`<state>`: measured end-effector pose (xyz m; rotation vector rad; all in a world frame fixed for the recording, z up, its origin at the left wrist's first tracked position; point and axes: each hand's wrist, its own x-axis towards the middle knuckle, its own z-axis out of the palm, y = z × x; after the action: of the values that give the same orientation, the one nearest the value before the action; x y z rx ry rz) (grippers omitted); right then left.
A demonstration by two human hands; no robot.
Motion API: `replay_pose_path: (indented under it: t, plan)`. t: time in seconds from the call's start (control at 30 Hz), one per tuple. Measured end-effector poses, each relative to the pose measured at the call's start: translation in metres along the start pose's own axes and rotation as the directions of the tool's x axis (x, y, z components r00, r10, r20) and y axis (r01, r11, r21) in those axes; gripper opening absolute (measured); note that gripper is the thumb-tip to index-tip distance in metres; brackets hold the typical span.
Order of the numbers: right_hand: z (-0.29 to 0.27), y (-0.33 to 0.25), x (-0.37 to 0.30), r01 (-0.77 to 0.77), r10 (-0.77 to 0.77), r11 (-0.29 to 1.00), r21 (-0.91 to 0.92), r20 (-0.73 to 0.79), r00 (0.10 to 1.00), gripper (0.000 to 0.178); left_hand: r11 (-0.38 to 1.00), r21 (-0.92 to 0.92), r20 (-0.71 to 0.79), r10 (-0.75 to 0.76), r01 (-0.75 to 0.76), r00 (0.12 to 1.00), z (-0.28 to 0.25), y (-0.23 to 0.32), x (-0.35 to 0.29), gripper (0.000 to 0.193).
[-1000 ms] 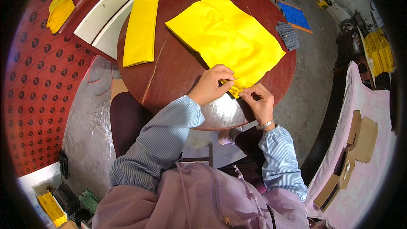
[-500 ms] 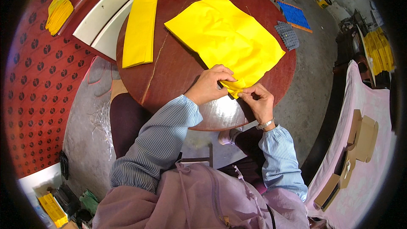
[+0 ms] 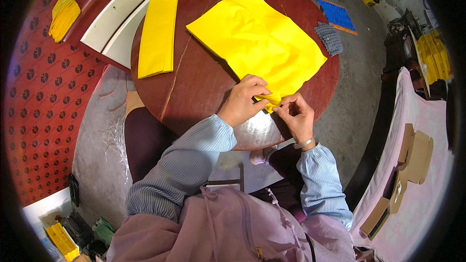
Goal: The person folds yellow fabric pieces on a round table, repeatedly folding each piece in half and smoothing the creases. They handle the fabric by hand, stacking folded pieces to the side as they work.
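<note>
A wide yellow fabric piece (image 3: 264, 39) lies spread and slightly wrinkled over the round red-brown table (image 3: 194, 87). Its near corner is gathered between my two hands, close to the table's front edge. My left hand (image 3: 244, 101) is closed on the bunched cloth, thumb pressed against the folds. On the other side my right hand (image 3: 297, 115) pinches the tip of the same corner between thumb and fingers. A small dark strip shows under the gathered corner; what it is I cannot tell.
A folded yellow cloth stack (image 3: 158, 34) lies on the table's left side. Beyond the right edge are a grey textured piece (image 3: 329, 39) and a blue mat (image 3: 337, 15). White drawers (image 3: 114, 24) stand at the left. Open cardboard boxes (image 3: 415, 157) rest on a pink cover at right.
My left hand and forearm have shifted slightly, and its thumb now presses on the gathered corner. The right hand stays nearly in place, still pinching the cloth.
</note>
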<state>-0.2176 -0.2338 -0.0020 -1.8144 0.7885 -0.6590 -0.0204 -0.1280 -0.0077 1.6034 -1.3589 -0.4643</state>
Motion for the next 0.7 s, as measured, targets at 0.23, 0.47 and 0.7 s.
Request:
replay_pose_path:
  t: [0.23, 0.47, 0.7]
  plan:
    - [-0.005, -0.01, 0.001, 0.328, -0.322, 0.922, -0.206, 0.064, 0.945, 0.012, 0.996, -0.045, -0.011, -0.081, 0.08, 0.997, 0.0, 0.0, 0.005, 0.02]
    - [-0.005, -0.011, -0.001, 0.142, -0.136, 0.979, -0.148, 0.05, 0.989, 0.013, 0.997, -0.07, 0.032, -0.029, 0.031, 0.999, -0.005, -0.007, 0.008, 0.019]
    - [-0.003, -0.007, 0.001, 0.099, -0.095, 0.991, -0.091, 0.044, 0.995, 0.015, 0.997, -0.065, 0.08, -0.035, 0.04, 0.996, -0.01, -0.008, 0.007, 0.017]
